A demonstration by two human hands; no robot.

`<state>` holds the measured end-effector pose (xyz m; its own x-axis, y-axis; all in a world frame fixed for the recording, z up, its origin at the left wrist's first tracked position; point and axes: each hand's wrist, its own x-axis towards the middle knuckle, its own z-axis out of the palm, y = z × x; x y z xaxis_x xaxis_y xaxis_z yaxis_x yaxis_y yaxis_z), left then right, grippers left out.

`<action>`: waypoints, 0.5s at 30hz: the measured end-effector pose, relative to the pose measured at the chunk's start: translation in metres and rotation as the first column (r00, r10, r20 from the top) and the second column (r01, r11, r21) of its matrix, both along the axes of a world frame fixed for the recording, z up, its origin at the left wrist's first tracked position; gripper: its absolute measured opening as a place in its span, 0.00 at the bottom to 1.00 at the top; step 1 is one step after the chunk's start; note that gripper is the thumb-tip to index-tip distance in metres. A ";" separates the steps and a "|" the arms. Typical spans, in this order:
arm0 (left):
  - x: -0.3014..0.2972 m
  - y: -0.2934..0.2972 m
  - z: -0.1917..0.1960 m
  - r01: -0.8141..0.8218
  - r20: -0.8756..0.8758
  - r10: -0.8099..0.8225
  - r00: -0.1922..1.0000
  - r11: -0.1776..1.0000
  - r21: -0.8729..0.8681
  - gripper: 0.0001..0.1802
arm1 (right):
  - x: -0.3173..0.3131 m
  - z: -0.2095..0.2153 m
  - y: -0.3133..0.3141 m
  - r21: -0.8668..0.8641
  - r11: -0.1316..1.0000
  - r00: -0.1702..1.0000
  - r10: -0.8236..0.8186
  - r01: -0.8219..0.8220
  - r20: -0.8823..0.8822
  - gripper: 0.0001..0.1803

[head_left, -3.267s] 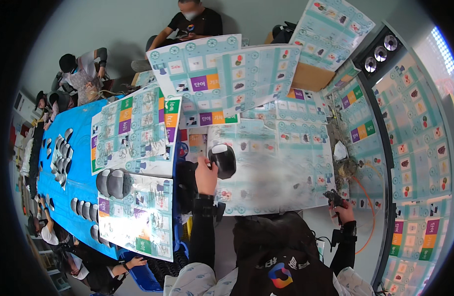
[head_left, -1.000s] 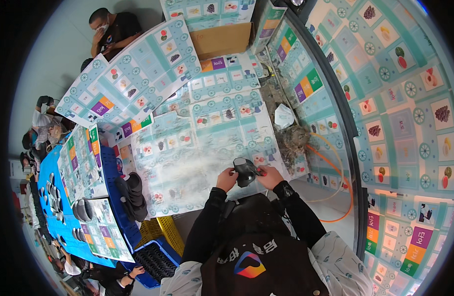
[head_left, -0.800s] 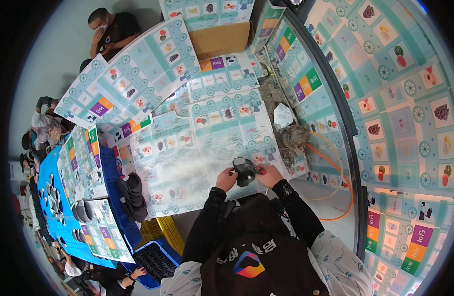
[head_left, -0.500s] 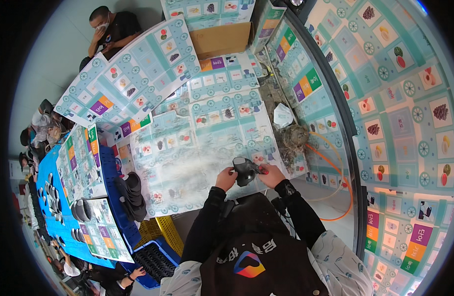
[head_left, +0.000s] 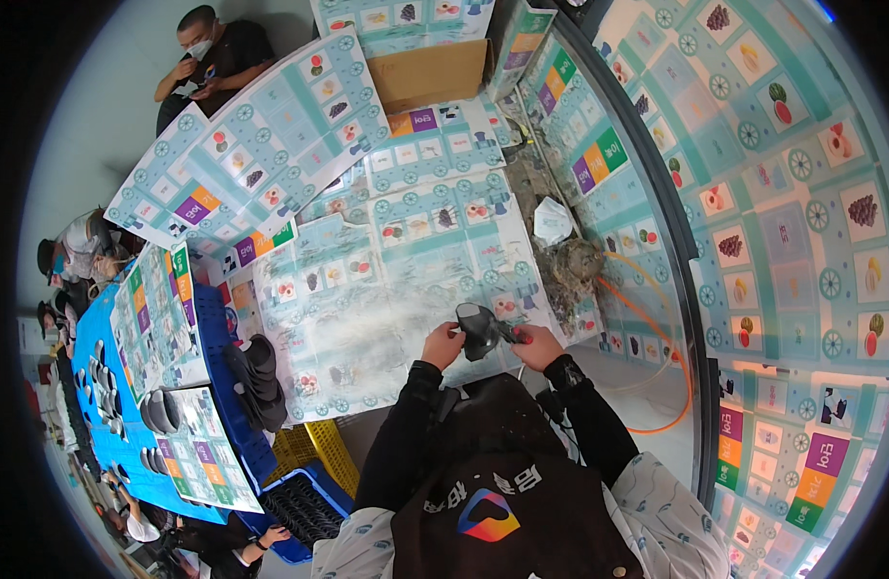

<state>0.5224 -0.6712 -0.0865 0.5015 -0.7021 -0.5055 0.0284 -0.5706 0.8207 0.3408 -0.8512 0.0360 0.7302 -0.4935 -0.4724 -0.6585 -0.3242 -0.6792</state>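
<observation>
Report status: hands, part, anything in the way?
Left hand and right hand both grip the dark moulded part. Held above the printed table cover. Nothing between.

Both hands (left (head_left: 443, 344), right (head_left: 537, 345)) raised together, fingers curled closed.

open printed table sheet (head_left: 387, 289) ahead of both hands, tangled debris pile (head_left: 572, 265) and orange cable (head_left: 647, 318) crowding the right
</observation>
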 end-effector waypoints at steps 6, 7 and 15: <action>-0.001 0.000 0.000 -0.016 -0.037 0.017 0.999 1.000 0.012 0.25 | -0.001 0.006 -0.006 -0.153 0.988 1.000 0.023 -0.025 -0.018 0.17; -0.001 0.000 0.001 -0.016 -0.032 0.016 0.999 1.000 0.003 0.26 | -0.004 0.006 -0.005 -0.181 0.982 0.997 0.034 -0.046 -0.071 0.17; 0.001 0.001 0.007 0.006 -0.005 -0.006 1.000 1.000 0.023 0.26 | -0.007 0.005 0.001 -0.028 0.999 0.998 0.037 -0.038 -0.048 0.20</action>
